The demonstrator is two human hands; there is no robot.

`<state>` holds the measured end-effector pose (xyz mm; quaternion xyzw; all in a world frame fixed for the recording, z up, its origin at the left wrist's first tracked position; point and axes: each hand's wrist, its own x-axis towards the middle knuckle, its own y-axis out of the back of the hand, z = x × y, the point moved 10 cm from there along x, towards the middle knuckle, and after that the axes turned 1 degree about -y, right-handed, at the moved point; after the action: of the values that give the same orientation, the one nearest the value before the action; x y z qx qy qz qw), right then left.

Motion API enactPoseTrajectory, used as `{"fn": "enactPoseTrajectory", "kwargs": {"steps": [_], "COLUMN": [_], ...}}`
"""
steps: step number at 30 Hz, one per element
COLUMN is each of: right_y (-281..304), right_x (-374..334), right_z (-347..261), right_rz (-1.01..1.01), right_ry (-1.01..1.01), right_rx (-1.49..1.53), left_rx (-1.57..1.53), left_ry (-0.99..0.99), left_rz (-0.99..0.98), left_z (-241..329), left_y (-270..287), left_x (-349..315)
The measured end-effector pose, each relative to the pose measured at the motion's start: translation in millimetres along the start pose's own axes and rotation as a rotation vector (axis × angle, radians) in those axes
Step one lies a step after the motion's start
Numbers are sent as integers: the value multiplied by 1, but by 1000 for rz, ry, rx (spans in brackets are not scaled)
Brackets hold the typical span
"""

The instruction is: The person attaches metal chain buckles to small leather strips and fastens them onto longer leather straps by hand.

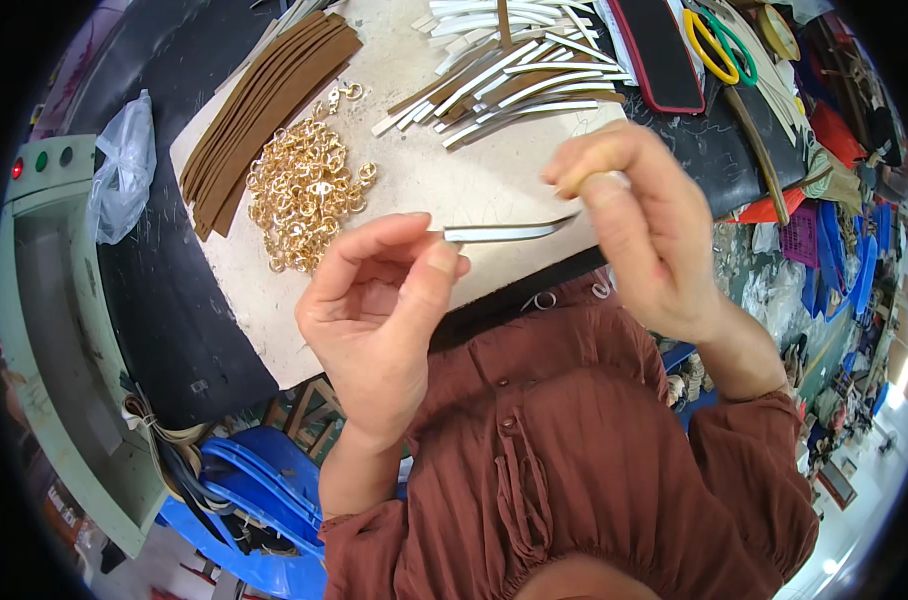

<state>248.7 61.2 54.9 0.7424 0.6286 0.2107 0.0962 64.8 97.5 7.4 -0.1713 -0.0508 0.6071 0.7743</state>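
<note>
Between thumb and index finger of my left hand, I pinch one end of a narrow brown strip with a white face. The strip stretches right, its free-looking tip curving up close to my right hand. That hand is closed, thumb against the bent fingers, with a small white bit showing at the thumb; what it grips is not clear. Beyond my left hand lies a heap of gold-coloured metal clasps and rings. Further off is a loose pile of similar white-and-brown strips.
A pale board covers part of the black table. Wider brown strips are stacked at its left. At the far right are a red-edged phone and yellow-and-green-handled scissors. A grey-green machine frame stands left.
</note>
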Motion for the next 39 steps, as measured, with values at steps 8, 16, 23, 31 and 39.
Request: {"fn": "enactPoseTrajectory", "kwargs": {"steps": [8,16,23,31,39], "right_y": [-26,70,0,6,-20], "right_x": [-10,-88,-50,-23,3], "right_z": [-29,70,-52,-14,-14], "right_rz": [-29,-294,-50,73,-16], "right_ry": [182,-432,417,297,291], "right_rx": [-75,-364,-677,-491,-411], "left_rx": [132,-166,-110,869,1452], "left_ry": [-163,13,128,-485,-645], "left_rz": [-102,220,81,18,-82], "left_z": [8,8,-16,33,29], "left_y": [-25,71,22,20,0], "left_x": [-15,-14,-21,33,57]}}
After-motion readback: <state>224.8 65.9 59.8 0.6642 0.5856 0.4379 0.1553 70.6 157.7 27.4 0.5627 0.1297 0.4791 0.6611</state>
